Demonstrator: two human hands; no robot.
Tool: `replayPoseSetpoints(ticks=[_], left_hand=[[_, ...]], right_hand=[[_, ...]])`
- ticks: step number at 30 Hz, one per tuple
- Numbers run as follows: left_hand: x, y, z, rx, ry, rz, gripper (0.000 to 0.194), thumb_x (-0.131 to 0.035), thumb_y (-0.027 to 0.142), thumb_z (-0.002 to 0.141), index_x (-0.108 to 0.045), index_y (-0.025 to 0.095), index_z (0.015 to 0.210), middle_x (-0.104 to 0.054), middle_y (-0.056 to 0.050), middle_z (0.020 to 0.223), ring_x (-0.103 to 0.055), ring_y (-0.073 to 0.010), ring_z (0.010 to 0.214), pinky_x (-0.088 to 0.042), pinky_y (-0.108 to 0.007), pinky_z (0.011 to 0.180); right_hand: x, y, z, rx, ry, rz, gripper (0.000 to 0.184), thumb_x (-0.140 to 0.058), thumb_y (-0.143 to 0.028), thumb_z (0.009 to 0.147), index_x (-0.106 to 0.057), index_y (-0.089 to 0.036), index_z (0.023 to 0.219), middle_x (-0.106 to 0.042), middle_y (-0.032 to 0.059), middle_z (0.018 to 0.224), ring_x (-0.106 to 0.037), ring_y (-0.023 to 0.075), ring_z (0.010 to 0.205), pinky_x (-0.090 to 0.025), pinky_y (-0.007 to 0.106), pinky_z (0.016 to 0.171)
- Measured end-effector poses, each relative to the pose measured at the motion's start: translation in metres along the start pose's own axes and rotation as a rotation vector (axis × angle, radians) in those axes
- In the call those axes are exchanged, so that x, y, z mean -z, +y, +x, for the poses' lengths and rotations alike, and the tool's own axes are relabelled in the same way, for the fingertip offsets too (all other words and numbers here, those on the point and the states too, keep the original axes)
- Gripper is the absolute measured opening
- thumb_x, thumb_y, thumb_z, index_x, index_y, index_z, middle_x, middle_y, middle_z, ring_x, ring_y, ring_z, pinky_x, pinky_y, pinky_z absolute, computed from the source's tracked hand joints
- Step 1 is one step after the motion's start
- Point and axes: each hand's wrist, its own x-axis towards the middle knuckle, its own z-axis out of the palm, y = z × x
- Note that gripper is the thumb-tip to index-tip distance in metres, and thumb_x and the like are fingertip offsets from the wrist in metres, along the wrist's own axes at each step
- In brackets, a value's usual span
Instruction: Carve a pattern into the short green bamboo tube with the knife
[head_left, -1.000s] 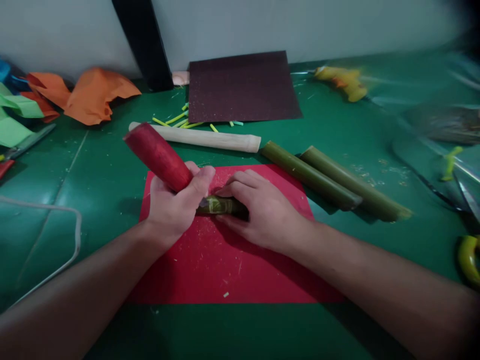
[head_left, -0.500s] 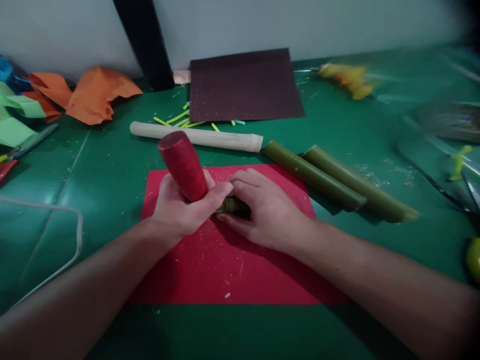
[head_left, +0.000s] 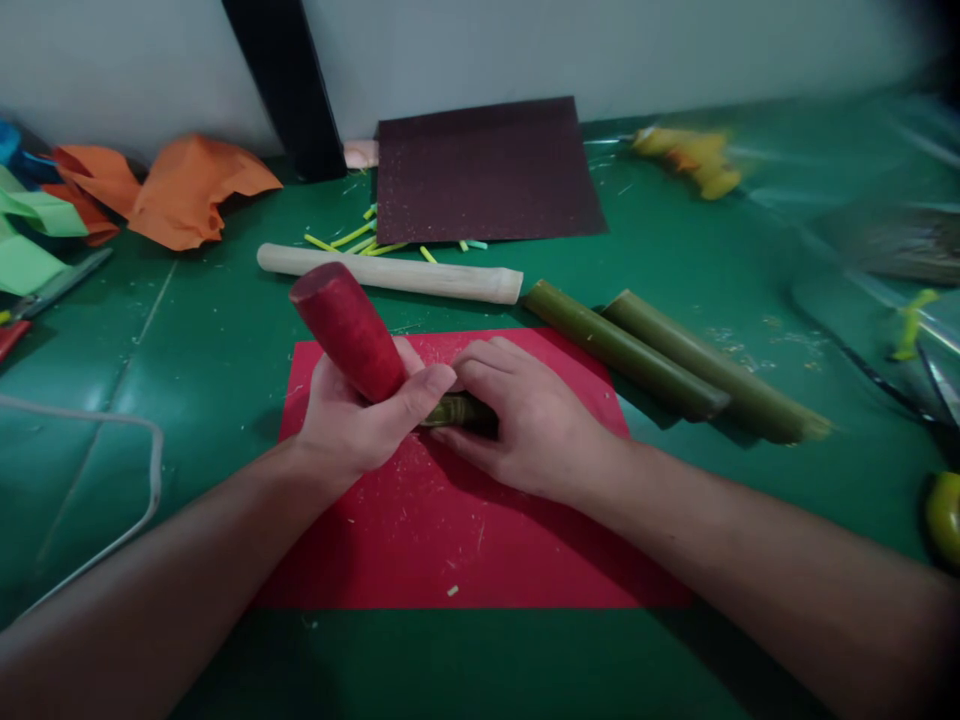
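Observation:
My left hand (head_left: 349, 425) is wrapped round the thick red handle (head_left: 349, 330) of a tool, whose far end leans up to the left; its lower end is hidden by my fingers and thumb. Close beside it, my right hand (head_left: 532, 420) curls over a short piece of green bamboo (head_left: 456, 408), gripping it from the right. The bamboo lies low over a red sheet (head_left: 465, 540) dotted with pale shavings. My left thumb rests against the bamboo's near end, close to my right fingertips.
Behind my hands lie a pale peeled bamboo stick (head_left: 390, 275) and a dark sheet (head_left: 491, 170). Two green bamboo lengths (head_left: 630, 350) are to the right. Orange crumpled paper (head_left: 199, 195), scissors (head_left: 67, 285) and a white cable (head_left: 156, 460) are on the left.
The red handle has tipped further to the left, and my left hand has turned slightly with it. My right hand keeps its hold on the bamboo nearly unmoved.

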Motion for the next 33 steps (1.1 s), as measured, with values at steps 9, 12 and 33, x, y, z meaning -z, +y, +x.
replayPoseSetpoints(ticks=[9, 12, 33], left_hand=[[0.0007, -0.0012, -0.0008, -0.048, -0.03, 0.008, 0.032, -0.076, 0.032, 0.083, -0.057, 0.02, 0.06, -0.054, 0.005, 0.054, -0.048, -0.0073, 0.046, -0.045, -0.02, 0.047], [0.0014, -0.0033, -0.0013, -0.06, -0.025, -0.002, 0.033, -0.077, 0.036, 0.083, -0.058, 0.02, 0.061, -0.055, 0.004, 0.054, -0.048, -0.0077, 0.046, -0.045, -0.02, 0.046], [0.0005, -0.0061, -0.0019, -0.116, -0.045, 0.008, 0.033, -0.078, 0.034, 0.084, -0.059, 0.018, 0.062, -0.056, 0.004, 0.055, -0.051, -0.006, 0.047, -0.045, -0.016, 0.046]], right_hand=[[-0.0007, 0.0006, 0.0, 0.013, 0.002, -0.008, 0.013, -0.068, -0.025, 0.088, -0.059, -0.017, 0.087, -0.063, 0.007, 0.087, -0.053, 0.0208, 0.083, -0.043, 0.035, 0.074], [-0.0011, 0.0003, 0.0, 0.008, 0.002, 0.0, 0.012, -0.068, -0.024, 0.088, -0.059, -0.016, 0.087, -0.063, 0.0071, 0.087, -0.054, 0.021, 0.084, -0.043, 0.035, 0.074], [-0.002, 0.0012, 0.0002, 0.021, 0.005, -0.001, 0.013, -0.07, -0.023, 0.087, -0.063, -0.012, 0.087, -0.064, 0.0084, 0.087, -0.056, 0.0215, 0.084, -0.044, 0.035, 0.076]])
